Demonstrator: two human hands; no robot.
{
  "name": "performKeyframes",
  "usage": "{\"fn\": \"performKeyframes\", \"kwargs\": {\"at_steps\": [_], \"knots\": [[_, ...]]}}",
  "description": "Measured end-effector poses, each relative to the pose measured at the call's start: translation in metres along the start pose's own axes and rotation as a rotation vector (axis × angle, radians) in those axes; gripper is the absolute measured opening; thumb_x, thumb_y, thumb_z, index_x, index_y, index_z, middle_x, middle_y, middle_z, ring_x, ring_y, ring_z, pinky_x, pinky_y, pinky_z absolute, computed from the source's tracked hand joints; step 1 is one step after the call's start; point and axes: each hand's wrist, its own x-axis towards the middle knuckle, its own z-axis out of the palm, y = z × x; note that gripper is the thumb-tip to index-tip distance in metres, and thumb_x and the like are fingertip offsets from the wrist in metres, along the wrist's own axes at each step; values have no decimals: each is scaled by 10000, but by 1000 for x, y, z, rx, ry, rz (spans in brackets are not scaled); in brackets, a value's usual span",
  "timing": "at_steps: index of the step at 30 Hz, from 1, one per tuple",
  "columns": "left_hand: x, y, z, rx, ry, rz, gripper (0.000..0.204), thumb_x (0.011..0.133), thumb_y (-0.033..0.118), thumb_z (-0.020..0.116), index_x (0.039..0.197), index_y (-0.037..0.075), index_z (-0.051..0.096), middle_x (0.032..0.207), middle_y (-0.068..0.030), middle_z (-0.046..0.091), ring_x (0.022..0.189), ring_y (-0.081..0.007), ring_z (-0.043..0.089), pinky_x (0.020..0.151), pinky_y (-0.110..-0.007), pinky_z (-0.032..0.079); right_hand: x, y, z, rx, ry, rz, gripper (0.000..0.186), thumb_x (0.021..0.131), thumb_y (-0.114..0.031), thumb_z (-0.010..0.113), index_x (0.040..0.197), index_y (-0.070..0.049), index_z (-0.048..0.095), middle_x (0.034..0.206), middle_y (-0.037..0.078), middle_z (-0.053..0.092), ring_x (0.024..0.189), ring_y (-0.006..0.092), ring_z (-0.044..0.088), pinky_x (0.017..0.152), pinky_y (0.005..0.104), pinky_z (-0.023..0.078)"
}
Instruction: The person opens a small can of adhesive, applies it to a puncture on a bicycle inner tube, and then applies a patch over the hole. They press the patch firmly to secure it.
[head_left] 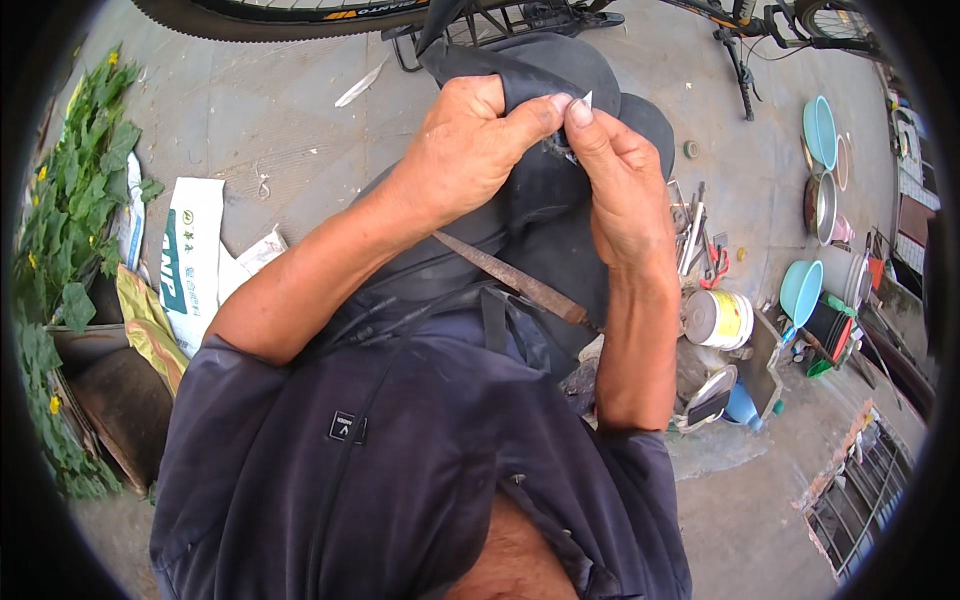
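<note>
My left hand (470, 150) is closed round a flat black rubber inner tube (530, 85), which hangs over my dark-trousered knees. Beside it my right hand (628, 175) is closed in a pinch, thumb tip almost against the left thumb. A small white pointed scrap (588, 98) sticks up at the right thumb's tip; whether the left fingers also touch it I cannot tell. The fingers hide much of the tube between the hands. Across my lap lies a rusty flat file (515, 280), its narrow end near my left forearm.
A bicycle wheel (290, 22) and a bicycle frame (745, 20) are at the far side. Tools (695, 235), a white tub (718, 318) and blue basins (819, 132) stand on the right. On the left are leafy plants (80, 190) and a white sack (195, 250).
</note>
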Motion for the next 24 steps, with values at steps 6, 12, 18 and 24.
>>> {"fn": "performKeyframes", "kwargs": {"at_steps": [6, 12, 18, 24], "knots": [[9, 18, -8, -10, -153, -254, 361, 939, 459, 650, 821, 123, 709, 636, 87, 577, 508, 11, 454, 439, -168, 323, -1, -14, 8, 343, -80, 1, 316, 1022, -249, 566, 988, 38, 694, 879, 73, 709, 754, 106, 645, 702, 243, 519], [6, 18, -1, -33, -69, -214, 333, 944, 397, 664, 869, 77, 721, 590, 82, 508, 481, -5, 390, 432, -206, 300, -3, -11, 15, 367, 47, -3, 284, 1019, -206, 565, 996, 43, 699, 886, 60, 710, 753, 91, 640, 698, 235, 515], [9, 8, 1, -234, -18, -237, 301, 953, 353, 655, 998, 71, 748, 613, 83, 541, 482, -3, 408, 431, -202, 304, 5, -4, 16, 556, 14, 56, 236, 1000, -162, 586, 976, 40, 705, 869, 25, 696, 768, 58, 619, 684, 205, 482], [11, 3, 4, -275, 12, -166, 282, 954, 340, 653, 928, 70, 731, 618, 72, 554, 485, -2, 429, 426, -193, 311, 7, -4, 22, 655, 112, 98, 196, 980, -128, 595, 936, 26, 709, 839, 17, 689, 722, 51, 603, 655, 203, 474]]}}
